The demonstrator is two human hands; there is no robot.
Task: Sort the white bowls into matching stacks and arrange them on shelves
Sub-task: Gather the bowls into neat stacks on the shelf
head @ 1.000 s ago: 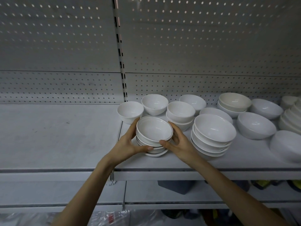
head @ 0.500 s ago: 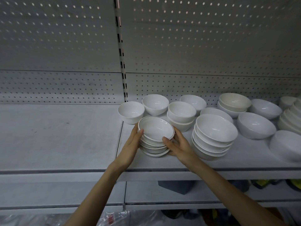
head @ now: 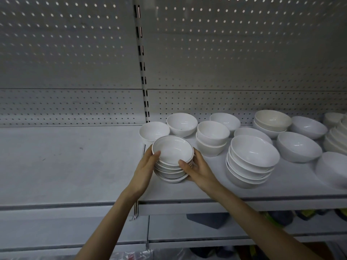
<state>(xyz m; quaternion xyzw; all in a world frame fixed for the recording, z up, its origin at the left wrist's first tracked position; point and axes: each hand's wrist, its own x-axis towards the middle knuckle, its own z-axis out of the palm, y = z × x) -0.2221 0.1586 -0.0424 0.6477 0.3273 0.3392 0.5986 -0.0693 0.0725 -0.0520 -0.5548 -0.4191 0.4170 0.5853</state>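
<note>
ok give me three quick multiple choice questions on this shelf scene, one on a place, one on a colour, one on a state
1. Where does the stack between the hands sit?
A. on the left shelf panel
B. on the right shelf panel, by its left edge
C. on the lower shelf

2. What colour is the line round the stack's top rim?
A. bright green
B. bright blue
C. dark

3. What are the left hand and the right hand doing?
A. both grip the stack by its sides
B. only the left touches it
C. both are off it

Answers:
1 B: the stack stands just right of the seam between the panels.
2 C: a thin dark line runs round the rim.
3 A: each hand has a thumb at the front and fingers round the side.
</note>
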